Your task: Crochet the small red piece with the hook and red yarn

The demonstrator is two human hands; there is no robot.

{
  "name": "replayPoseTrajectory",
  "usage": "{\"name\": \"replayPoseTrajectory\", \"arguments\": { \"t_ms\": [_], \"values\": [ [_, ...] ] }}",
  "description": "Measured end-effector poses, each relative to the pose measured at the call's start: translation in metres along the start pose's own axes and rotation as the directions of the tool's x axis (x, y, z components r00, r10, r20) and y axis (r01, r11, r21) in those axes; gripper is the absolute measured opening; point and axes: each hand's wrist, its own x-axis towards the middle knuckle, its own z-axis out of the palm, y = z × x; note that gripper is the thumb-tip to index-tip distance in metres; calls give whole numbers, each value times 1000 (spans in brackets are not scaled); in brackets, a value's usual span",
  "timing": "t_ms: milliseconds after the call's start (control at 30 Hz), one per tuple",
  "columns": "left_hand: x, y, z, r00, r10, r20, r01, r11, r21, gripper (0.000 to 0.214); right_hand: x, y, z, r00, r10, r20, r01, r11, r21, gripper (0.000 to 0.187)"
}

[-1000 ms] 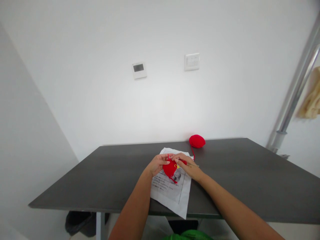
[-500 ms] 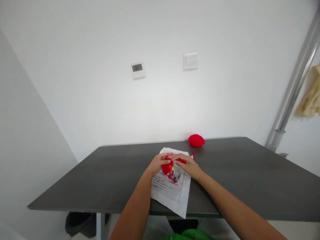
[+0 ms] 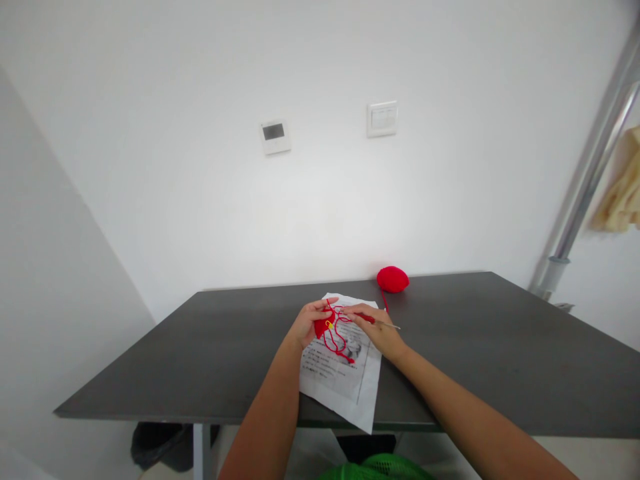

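My left hand (image 3: pixel 306 324) is closed on a small piece of red crochet work (image 3: pixel 324 325), and a yellow stitch marker (image 3: pixel 329 325) hangs on its side. Red yarn runs over the raised index finger. In my right hand (image 3: pixel 376 327), closed in a pinch, is a crochet hook (image 3: pixel 370 319) with a red grip and a pale shaft end sticking out to the right. Its tip is too small to make out. Loose red yarn (image 3: pixel 344 343) loops below and between the hands, over a printed sheet (image 3: pixel 345 387).
A red ball of yarn (image 3: pixel 393 279) rests at the back of the dark table (image 3: pixel 225 360), with its strand leading towards my hands. The white wall rises behind the table. Under the left side stands a black-lined bin (image 3: pixel 163 440).
My left hand has shifted left with the crochet piece, opening a gap to the right hand. More yarn loops now show between them. My right hand has hardly moved.
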Motion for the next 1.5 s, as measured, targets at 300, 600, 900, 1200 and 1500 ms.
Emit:
{"name": "replayPoseTrajectory", "arguments": {
  "t_ms": [300,600,900,1200,1500],
  "values": [
    [1,1,-9,994,1,106,-3,1000,26,44,6,-6,-3,991,132,14,-133,983,128,24],
    [2,0,-14,994,-2,112,-8,996,85,41,7,-7,-7,993,96,69,-106,980,168,19],
    [3,-2,-17,992,27,126,-34,998,56,33,7,-9,-11,989,68,134,-85,988,129,19],
    [3,-2,-19,992,8,126,-15,998,55,28,10,-10,-12,980,146,136,-179,946,271,20],
    [-1,-2,-7,999,-44,23,43,997,62,28,7,1,-6,957,263,122,-289,836,466,19]
  ]
}}
